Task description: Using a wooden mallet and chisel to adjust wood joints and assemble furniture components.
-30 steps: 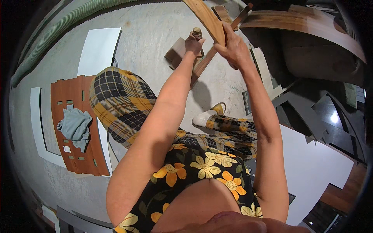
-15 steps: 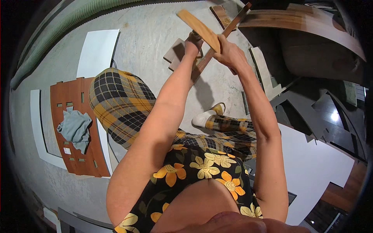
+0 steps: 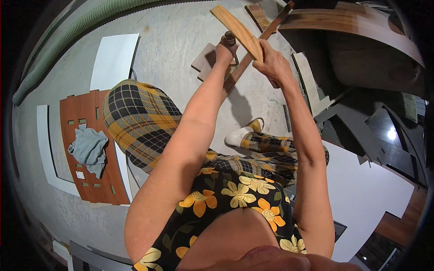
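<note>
My right hand is closed on the near end of a light-brown wooden strip, which points up and to the left. To its left, my left hand is wrapped round a tool with a dark rounded handle. A thin metal part of it shows below the fingers; its kind I cannot make out. A long, narrow brown board runs diagonally beneath the strip and between my hands. Under my left hand, short grey-brown wood pieces lie on the floor, partly hidden by the wrist.
A grey cloth lies on a slotted reddish-brown panel at left, near a white panel. A green ribbed hose curves along the far left. Stacked boards and dark offcuts crowd the right. My shoe is near the middle.
The light strip and my right hand have shifted slightly right and down. More of the tool's dark handle now shows in my left hand, which has hardly moved.
</note>
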A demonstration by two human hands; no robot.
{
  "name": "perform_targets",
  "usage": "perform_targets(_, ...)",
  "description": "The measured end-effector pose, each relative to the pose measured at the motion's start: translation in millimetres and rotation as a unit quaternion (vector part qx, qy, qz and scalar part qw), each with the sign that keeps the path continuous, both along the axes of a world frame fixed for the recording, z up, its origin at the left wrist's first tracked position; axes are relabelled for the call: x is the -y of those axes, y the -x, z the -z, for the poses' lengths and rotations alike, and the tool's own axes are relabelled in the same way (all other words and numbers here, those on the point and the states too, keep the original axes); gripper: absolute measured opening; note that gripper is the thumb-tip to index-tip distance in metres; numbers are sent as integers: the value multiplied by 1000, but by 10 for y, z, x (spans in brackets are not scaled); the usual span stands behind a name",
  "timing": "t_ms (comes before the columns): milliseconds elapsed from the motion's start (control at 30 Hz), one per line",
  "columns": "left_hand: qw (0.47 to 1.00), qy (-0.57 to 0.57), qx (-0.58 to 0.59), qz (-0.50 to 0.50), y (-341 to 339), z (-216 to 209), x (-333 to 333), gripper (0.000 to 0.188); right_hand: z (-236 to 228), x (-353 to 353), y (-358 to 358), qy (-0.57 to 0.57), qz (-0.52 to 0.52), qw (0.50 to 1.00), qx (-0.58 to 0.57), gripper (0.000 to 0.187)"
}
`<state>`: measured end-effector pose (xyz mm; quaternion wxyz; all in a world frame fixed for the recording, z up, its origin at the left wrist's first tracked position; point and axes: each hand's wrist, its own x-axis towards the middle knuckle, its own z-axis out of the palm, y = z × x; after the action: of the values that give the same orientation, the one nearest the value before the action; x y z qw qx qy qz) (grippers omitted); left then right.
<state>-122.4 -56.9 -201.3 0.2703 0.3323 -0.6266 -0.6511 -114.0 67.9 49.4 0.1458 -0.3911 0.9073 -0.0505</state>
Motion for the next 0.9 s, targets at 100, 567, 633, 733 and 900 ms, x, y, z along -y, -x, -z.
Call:
perform_targets(100, 999, 11, 38, 0, -70, -64, 23, 47, -57, -50, -54, 64, 7, 998, 17, 66)
perform_targets(567, 994, 27, 104, 3, -170, -195, -15, 50, 18, -316, -62, 89, 58, 993, 50, 67)
perform_targets(633, 994, 66, 85, -7, -203, -191, 6, 48, 13, -272, -95, 89, 52, 993, 52, 68)
perform_targets(733, 994, 69, 83, -7, -209, -182, -21, 47, 27, -252, -107, 84, 47, 994, 49, 68)
perform_targets(900, 996, 56, 63, 0, -176, -112, -54, 47, -3, -208, -122, 68, 44, 995, 51, 69)
